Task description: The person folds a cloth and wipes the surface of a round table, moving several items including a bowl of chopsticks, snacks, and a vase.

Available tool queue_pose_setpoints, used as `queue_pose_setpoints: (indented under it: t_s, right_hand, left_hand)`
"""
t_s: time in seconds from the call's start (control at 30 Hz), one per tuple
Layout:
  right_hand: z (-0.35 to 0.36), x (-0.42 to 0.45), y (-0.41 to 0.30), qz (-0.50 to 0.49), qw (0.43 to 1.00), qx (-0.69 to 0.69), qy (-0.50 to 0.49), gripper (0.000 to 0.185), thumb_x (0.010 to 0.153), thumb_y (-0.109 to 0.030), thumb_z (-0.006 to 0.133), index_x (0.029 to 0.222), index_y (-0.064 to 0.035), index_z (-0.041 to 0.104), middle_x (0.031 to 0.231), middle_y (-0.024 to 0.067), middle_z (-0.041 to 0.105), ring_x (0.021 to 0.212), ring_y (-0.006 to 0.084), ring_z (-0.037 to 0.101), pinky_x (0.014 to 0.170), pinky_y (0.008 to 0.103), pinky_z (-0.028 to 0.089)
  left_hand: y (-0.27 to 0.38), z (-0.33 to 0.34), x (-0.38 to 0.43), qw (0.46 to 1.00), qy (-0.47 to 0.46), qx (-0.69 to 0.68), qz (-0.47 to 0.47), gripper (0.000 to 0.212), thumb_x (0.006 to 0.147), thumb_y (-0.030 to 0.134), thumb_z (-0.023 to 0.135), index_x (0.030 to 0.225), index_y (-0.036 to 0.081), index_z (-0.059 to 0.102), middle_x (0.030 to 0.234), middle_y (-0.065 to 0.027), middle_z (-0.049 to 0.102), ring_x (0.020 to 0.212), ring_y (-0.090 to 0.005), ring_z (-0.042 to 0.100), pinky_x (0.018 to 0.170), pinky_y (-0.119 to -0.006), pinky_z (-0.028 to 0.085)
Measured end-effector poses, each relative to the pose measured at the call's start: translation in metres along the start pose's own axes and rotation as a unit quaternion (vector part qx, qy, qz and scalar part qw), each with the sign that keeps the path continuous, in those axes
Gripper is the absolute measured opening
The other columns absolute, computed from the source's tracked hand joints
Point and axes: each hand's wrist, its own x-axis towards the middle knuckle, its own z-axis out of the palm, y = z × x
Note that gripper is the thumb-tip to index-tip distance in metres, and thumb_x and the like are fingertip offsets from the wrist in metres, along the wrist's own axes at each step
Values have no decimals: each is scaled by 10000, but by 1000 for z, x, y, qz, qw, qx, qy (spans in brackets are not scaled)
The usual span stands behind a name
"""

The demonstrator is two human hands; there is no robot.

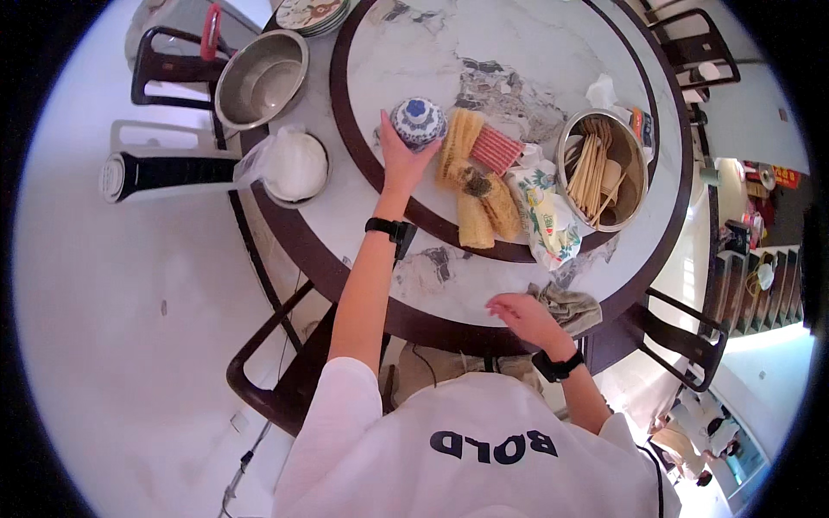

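Observation:
My left hand (407, 155) reaches onto the inner round marble turntable (537, 39) and grips a blue-and-white lidded porcelain jar (418, 122), thumb and fingers around its near side. Just right of the jar lie several dried loofah sponges (476, 223) and a red striped cloth or pad (497, 149). My right hand (523, 317) hovers at the table's near edge, holding nothing, its fingers bent loosely together; whether they are fully closed is unclear. Beside it lies a crumpled grey-brown rag (570, 309).
A soft tissue pack (547, 213) and a steel pot (638, 194) with wooden chopsticks stand at right. On the left are a steel basin (295, 48), a white-filled bowl (296, 167) and stacked plates (312, 14). Dark wooden chairs (259, 375) ring the table. People (690, 440) appear far right.

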Motion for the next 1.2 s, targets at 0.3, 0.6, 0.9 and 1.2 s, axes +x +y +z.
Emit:
queue_pose_setpoints:
  t_s: [0.3, 0.6, 0.9, 1.2]
  right_hand:
    - [2, -88, 188, 150, 889, -303, 307, 619, 905, -180, 725, 1460, -24, 498, 1485, 266, 488, 1386, 494, 425, 1145, 536, 396]
    - [27, -79, 271, 144, 891, -322, 286, 919, 918, -445, 714, 1603, 20, 317, 1631, 383, 242, 1448, 586, 315, 1201, 582, 322]
    - [36, -46, 255, 118, 876, -318, 344, 1055, 957, -647, 588, 1600, 106, 225, 1654, 415, 127, 1499, 618, 177, 1244, 616, 183]
    - [96, 13, 186, 84, 857, -380, 337, 1068, 976, -709, 481, 1614, 104, 209, 1701, 326, 136, 1571, 530, 85, 1258, 636, 68]
  left_hand:
    - [13, -58, -176, 993, 62, -56, -85, 836, 909, -7, 656, 1628, 41, 233, 1508, -184, 419, 1320, -302, 492, 1097, -412, 446]
    - [36, -121, -431, 973, 103, 5, -204, 663, 950, -89, 541, 1569, 66, 362, 1332, -138, 559, 1036, -199, 628, 926, -338, 532]
    - [89, -121, -576, 968, 152, 111, -167, 534, 990, -55, 500, 1509, 64, 459, 1324, -131, 577, 1100, -235, 613, 941, -379, 513]
    - [143, -151, -686, 893, 266, 292, -217, 514, 879, -124, 475, 1354, 30, 594, 1223, -177, 595, 996, -311, 619, 880, -407, 525]
